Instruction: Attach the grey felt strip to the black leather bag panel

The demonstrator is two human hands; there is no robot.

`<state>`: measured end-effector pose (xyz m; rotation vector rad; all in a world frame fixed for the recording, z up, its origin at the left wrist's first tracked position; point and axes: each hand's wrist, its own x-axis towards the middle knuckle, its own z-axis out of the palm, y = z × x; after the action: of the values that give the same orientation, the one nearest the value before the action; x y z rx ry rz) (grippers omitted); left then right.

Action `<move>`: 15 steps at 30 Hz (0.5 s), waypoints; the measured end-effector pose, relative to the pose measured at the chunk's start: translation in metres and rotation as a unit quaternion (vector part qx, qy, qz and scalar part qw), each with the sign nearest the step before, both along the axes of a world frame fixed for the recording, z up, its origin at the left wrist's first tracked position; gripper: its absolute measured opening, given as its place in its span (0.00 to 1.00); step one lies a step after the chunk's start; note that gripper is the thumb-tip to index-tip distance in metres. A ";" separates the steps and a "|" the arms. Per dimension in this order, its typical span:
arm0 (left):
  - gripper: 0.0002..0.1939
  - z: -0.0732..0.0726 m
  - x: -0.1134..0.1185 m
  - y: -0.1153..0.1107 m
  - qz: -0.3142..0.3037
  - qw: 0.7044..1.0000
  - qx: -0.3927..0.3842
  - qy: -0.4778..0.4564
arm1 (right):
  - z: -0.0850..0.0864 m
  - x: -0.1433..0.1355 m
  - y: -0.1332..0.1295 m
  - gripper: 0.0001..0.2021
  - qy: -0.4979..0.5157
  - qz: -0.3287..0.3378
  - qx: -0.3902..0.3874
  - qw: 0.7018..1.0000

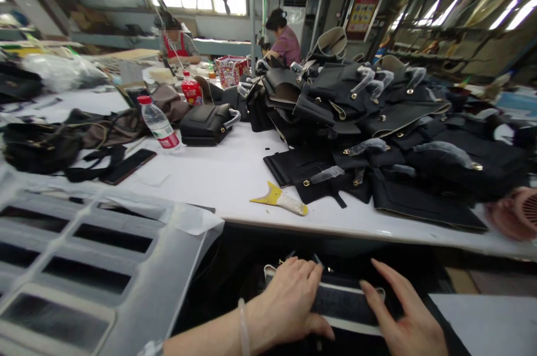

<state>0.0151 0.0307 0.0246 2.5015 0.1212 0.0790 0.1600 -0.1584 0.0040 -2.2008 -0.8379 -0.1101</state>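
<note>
Down below the near edge of the white table [235,169], both bare hands are at a dark piece with pale edge strips [344,303], which sits just in front of that table, low in the view. Across its left end lies the left hand [289,300], fingers bent over the top and thumb stretched along the near side; how firmly it grips, I cannot tell. A pale band [243,327] circles that wrist. At the piece's other end the right hand [409,311] stands wide, thumb and forefinger spread apart, and whether the thumb tip touches the piece is unclear. On the table, just behind its near edge, lies a yellow and white fishtail-shaped tool [274,195]. A large heap of black bags [323,93] covers the table's right side, several handles wrapped in clear film [444,153], with a pink grilled device [514,213] at the table's right front. Toward the table's left side stand a water bottle [159,126] and a boxy black bag [203,124], with a dark phone [131,167] lying nearer the front. A slotted whitish panel [149,283] is in front of the table's left part. Beyond the table's far side are two people, one in a red apron [175,47], one in purple [288,43].
</note>
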 end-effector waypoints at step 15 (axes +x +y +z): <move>0.43 0.010 0.005 0.006 -0.017 0.999 0.015 0.044 | 0.019 0.035 0.249 0.08 -0.187 0.311 -0.287 0.886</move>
<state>0.0199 0.0363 0.0345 2.5360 0.1152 -0.0423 0.1951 0.0911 0.0235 -2.3381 -1.9674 0.0424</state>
